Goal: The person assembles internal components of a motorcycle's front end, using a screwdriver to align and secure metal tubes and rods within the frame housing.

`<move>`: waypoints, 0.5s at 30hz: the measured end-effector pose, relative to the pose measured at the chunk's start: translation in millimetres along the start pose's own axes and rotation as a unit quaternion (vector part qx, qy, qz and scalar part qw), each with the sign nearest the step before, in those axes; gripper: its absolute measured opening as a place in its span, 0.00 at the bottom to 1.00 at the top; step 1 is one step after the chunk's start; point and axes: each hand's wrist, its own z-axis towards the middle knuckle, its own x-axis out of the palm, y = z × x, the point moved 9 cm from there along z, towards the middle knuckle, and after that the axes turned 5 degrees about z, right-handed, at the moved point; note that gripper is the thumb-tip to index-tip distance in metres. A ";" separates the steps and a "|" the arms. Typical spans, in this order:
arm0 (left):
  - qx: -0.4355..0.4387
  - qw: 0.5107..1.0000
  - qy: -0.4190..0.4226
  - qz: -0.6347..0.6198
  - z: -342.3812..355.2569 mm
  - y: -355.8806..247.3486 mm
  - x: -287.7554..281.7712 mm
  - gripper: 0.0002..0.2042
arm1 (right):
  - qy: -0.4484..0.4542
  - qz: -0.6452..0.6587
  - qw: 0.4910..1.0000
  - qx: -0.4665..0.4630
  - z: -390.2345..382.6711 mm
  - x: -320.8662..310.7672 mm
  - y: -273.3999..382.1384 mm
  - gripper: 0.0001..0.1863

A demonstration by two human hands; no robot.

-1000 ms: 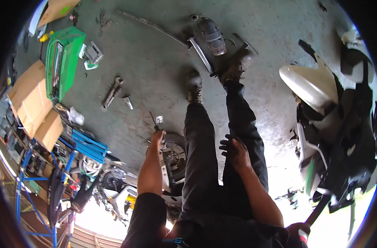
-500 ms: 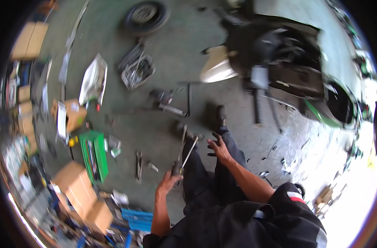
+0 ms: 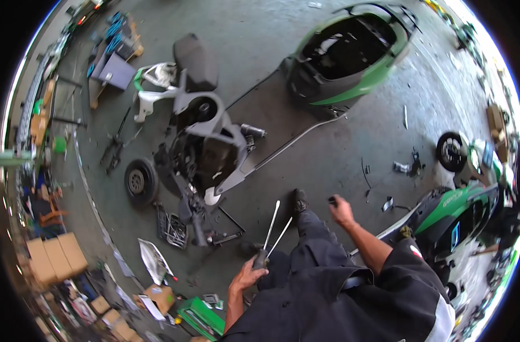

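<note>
Two screwdrivers with long pale shafts (image 3: 273, 219) and dark handles are gripped together in my left hand (image 3: 247, 275), shafts pointing away from me over my legs. My right hand (image 3: 343, 211) is held out to the right above the floor. Its fingers are curled, and a small dark thing shows at the fingertips, too small to name. Ahead to the left lies a partly stripped scooter front (image 3: 214, 154) with grey panels. A green scooter rear body (image 3: 351, 51) stands farther off, with a long metal bar (image 3: 297, 138) on the floor between them.
A loose wheel (image 3: 140, 181) and a tray of metal parts (image 3: 172, 229) lie left. Near lower left are a white panel (image 3: 154, 261) and a green toolbox (image 3: 201, 319). A green scooter (image 3: 456, 214) stands at right; small parts (image 3: 405, 166) are scattered there. Cardboard boxes (image 3: 57, 255) line the left.
The view has swung to the right, so the scooter, wheel and toolbox now appear farther left. My right hand's fingers have curled in. The left hand still holds both screwdrivers.
</note>
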 end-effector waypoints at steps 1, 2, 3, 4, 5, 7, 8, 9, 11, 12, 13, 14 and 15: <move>-0.003 1.000 0.011 0.017 7.8 -26.3 -4.3 0.28 | -0.042 -0.061 0.997 0.023 -8.1 -38.8 -17.7 0.14; -0.026 0.999 0.035 0.015 18.3 -51.5 -4.5 0.30 | -0.058 -0.095 0.991 0.073 -19.6 -67.4 -52.8 0.16; -0.050 0.997 0.057 0.011 25.4 -66.3 -2.2 0.31 | -0.070 -0.129 0.982 0.123 -39.4 -89.7 -93.1 0.18; 0.001 1.000 0.025 -0.001 38.6 -69.7 -8.7 0.31 | -0.031 -0.154 0.971 0.180 -54.0 -99.3 -146.2 0.21; 0.008 0.999 0.037 0.007 48.9 -85.7 -6.9 0.31 | 0.012 -0.181 0.955 0.236 -73.0 -107.3 -196.3 0.25; 0.044 0.995 -0.040 0.084 46.5 -118.5 -40.6 0.33 | 0.162 -0.208 0.883 0.389 -118.1 -92.2 -222.0 0.32; 0.067 0.988 -0.052 0.128 45.8 -150.7 -46.0 0.36 | 0.182 -0.214 0.868 0.409 -133.3 -94.0 -222.2 0.31; 0.084 0.989 -0.031 0.122 52.9 -181.3 -41.5 0.37 | 0.114 -0.193 0.885 0.409 -141.8 -104.2 -229.9 0.29; 0.120 0.986 -0.016 0.115 65.3 -224.5 -36.8 0.38 | -0.013 -0.131 0.901 0.413 -140.9 -118.2 -237.1 0.26; 0.147 0.982 -0.018 0.113 71.9 -241.9 -37.1 0.37 | -0.027 -0.072 0.926 0.369 -117.1 -117.8 -234.2 0.25; 0.148 0.983 -0.030 0.101 81.9 -251.7 -38.6 0.37 | -0.044 -0.014 0.944 0.327 -94.8 -122.8 -233.4 0.24; 0.182 0.979 -0.038 0.084 85.1 -262.4 -42.4 0.37 | -0.067 0.039 0.961 0.264 -64.7 -114.7 -201.0 0.22; 0.202 0.975 -0.056 0.073 81.1 -263.5 -55.9 0.38 | -0.071 0.100 0.972 0.201 -28.0 -89.9 -122.9 0.21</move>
